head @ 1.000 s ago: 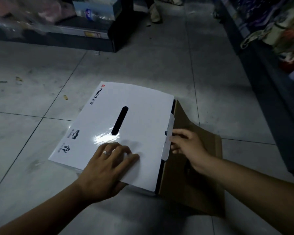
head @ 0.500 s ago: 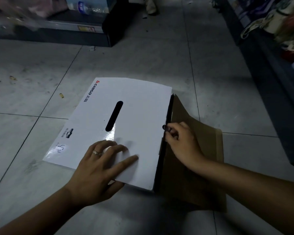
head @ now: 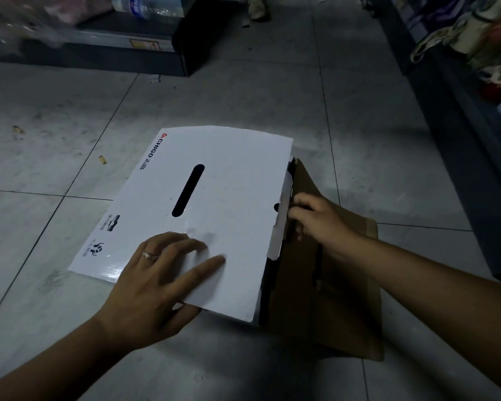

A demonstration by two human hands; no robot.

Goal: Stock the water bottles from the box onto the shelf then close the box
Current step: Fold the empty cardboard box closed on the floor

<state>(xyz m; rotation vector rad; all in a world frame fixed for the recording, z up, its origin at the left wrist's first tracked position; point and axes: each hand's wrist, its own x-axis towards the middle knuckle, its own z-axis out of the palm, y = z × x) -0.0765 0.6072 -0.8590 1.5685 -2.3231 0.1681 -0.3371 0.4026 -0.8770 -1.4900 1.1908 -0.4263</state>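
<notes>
Box (head: 214, 198) sits centre on the floor, white lid down. Left hand (head: 162, 273) at 7 o'clock has its fingers spread flat, pressing the lid and gripping nothing. Right hand (head: 315, 221) at 3 o'clock has its fingers curled at the tab (head: 281, 221); a pinch cannot be confirmed.

Risk: the tab may crease or miss its slot, and the lid may spring up if the pressure eases. Brown flap (head: 330, 299) is splayed at 4 o'clock, obstructing that side. Shelf (head: 99, 53) with a bottle (head: 145, 8) stands at 11 o'clock.

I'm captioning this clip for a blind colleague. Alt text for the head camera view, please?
A person's left hand presses flat on a white box lid while the right hand grips its side tab beside a brown cardboard flap, on a grey tiled floor.
</notes>
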